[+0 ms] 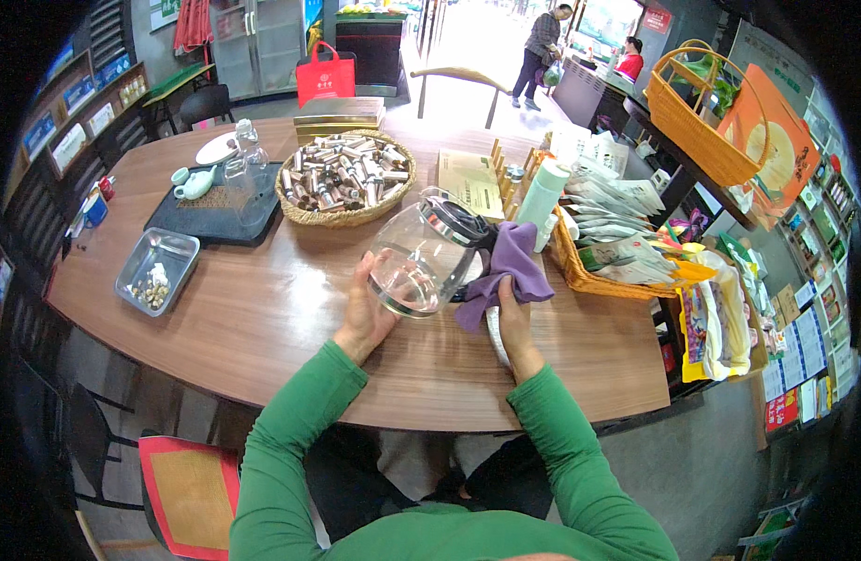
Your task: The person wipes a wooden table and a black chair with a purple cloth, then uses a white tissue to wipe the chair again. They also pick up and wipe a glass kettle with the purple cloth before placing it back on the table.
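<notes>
Above the wooden table (283, 336) a clear glass kettle (413, 256) is held tilted, its metal-banded lid up and its black handle towards the right. My left hand (367, 315) grips the lower left side of the glass. A purple cloth (514, 266) is pinched in my right hand (518, 326) and drapes over the handle side, so much of the handle is hidden. Below the cloth, a pale curved strip (497, 336) shows beside my right wrist; what it is I cannot tell. Behind the kettle stands a woven basket (311, 219) of small brown vials.
Left are a black tea tray (213, 228) with teapot (195, 184) and glassware, and a metal pan (181, 277) of small pieces. Right are a pale green bottle (542, 189) and a wicker basket (584, 280) of packets. A chair (192, 491) stands lower left. Two people are farther off.
</notes>
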Motion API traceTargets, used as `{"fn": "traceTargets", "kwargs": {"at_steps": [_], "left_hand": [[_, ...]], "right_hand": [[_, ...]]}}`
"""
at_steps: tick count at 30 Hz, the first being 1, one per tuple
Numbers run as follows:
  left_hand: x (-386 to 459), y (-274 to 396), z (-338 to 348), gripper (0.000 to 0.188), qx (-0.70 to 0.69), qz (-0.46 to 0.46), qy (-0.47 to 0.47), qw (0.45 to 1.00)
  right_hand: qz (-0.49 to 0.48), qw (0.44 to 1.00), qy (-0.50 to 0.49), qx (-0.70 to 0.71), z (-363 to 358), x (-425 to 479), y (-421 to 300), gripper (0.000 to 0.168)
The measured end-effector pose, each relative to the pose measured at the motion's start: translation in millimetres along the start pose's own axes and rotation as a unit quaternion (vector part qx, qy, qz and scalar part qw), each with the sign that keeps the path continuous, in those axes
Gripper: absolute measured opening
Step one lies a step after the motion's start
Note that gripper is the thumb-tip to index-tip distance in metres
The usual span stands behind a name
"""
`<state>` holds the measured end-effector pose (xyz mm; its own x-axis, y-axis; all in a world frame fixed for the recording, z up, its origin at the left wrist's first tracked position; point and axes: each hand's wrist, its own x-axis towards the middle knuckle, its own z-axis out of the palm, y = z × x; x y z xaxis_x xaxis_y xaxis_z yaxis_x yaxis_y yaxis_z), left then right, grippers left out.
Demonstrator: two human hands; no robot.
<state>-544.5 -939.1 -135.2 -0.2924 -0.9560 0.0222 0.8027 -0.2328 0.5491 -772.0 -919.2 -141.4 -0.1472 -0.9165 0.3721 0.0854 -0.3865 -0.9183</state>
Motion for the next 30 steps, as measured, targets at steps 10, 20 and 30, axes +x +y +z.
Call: {"fn": "traceTargets", "kwargs": {"at_steps": [10, 20, 30], "left_hand": [[-9, -5, 13, 0.068, -0.008, -0.092, -0.075, 0.993], [-5, -5, 8, 0.085, 0.065, -0.071, -0.085, 0.992], [-3, -6, 4, 0.084, 0.101, -0.026, -0.120, 0.987]], "right_hand": [[-0.046, 0.988, 0.032, 0.142, -1, 6, -10, 0.044], [0.085, 0.923, -0.130, 0.353, -18, 16, -12, 0.064], [0.185, 0.884, -0.112, 0.415, -21, 27, 1, 0.052]]}}
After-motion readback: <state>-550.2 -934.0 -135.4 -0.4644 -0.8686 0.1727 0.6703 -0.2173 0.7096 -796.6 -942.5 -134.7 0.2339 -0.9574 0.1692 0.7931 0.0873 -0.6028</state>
